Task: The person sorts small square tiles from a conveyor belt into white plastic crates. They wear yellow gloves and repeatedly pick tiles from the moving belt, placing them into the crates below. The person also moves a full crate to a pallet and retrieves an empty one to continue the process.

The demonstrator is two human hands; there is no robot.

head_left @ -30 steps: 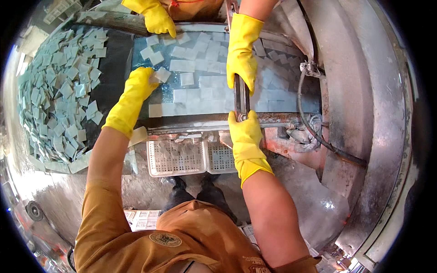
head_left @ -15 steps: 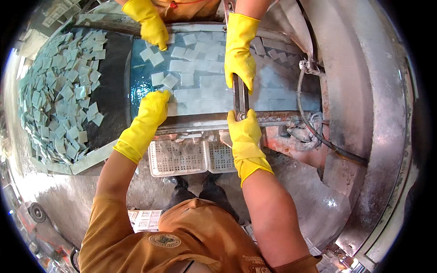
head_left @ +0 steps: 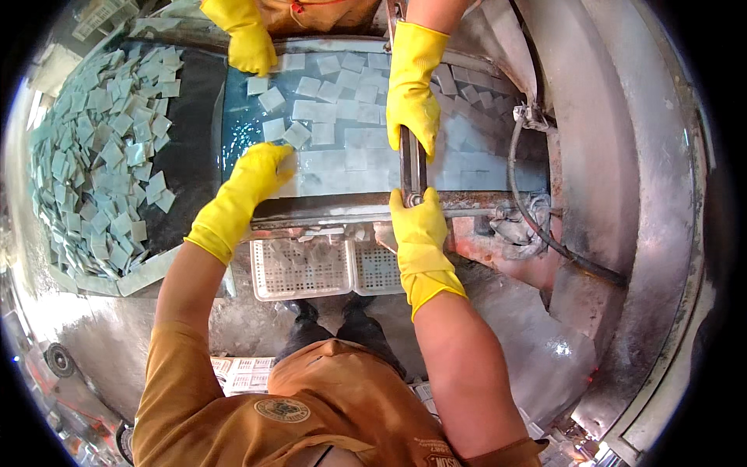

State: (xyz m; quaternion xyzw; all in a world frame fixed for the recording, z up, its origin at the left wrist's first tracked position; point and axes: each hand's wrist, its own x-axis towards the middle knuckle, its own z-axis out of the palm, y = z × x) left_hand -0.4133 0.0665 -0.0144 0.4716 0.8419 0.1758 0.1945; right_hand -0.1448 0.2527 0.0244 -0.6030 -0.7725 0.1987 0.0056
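Observation:
My left hand (head_left: 262,173), in a yellow rubber glove, reaches to the near left part of a wet blue surface. Its fingers are curled down beside pale square tiles (head_left: 296,135); what lies under the fingertips is hidden. My right hand (head_left: 420,232), gloved alike, grips the near end of a metal bar (head_left: 412,167) that crosses the surface, thumb and fingers on either side. Across from me, a co-worker's gloved hand (head_left: 412,97) holds the same bar farther up. Their other hand (head_left: 251,50) is closed near the far edge, by some tiles.
A heap of pale green tiles (head_left: 101,163) lies at the left, beside a dark strip (head_left: 187,156). White plastic baskets (head_left: 302,289) stand below the near edge. A hose (head_left: 545,240) bends along the right side, near a large metal housing (head_left: 615,156).
My left hand has drawn slightly left, and the co-worker's hand at the far edge has moved left too. The loose tiles have shifted a little to the right. Both hands on the bar stay put.

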